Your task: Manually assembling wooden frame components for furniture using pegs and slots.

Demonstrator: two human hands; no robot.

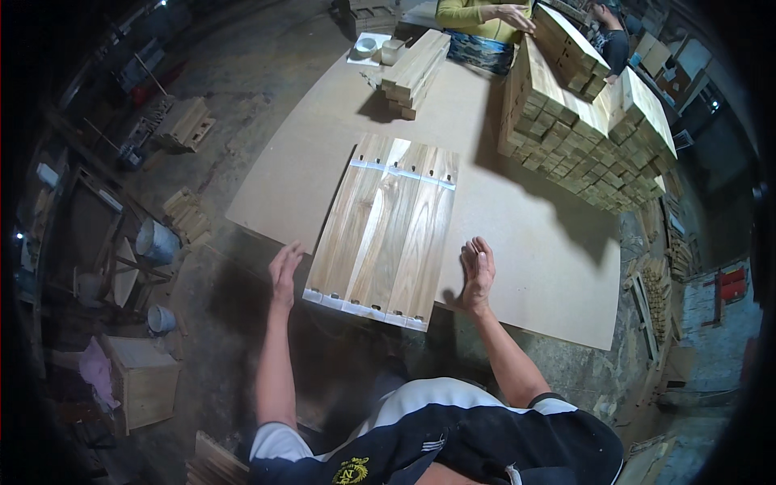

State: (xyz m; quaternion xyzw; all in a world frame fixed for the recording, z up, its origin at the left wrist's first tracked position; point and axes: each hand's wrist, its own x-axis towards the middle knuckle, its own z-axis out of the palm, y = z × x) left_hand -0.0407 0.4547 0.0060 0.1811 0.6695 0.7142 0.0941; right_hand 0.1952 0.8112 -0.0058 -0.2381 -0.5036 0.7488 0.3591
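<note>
Several wooden boards [380, 226] lie side by side in front of me, edges together like one panel. Small dark notches and a pale band run across them near both ends. Their near end sticks out past the edge of the table [537, 283]. My left hand [284, 273] is just off the left side of the boards, its fingers stretched out and holding nothing. On the other side, my right hand [478, 275] is held above the table with a small gap to the boards. Its fingers are extended, slightly bent, and nothing is in them.
A tall stack of wooden blocks [558, 121] stands at the back right. A smaller pile of boards [416, 73] sits farther back, near a bowl [366, 46]. Across the table a person in a yellow top [469, 16] rests a hand by the stack. Buckets [158, 241] stand left.
</note>
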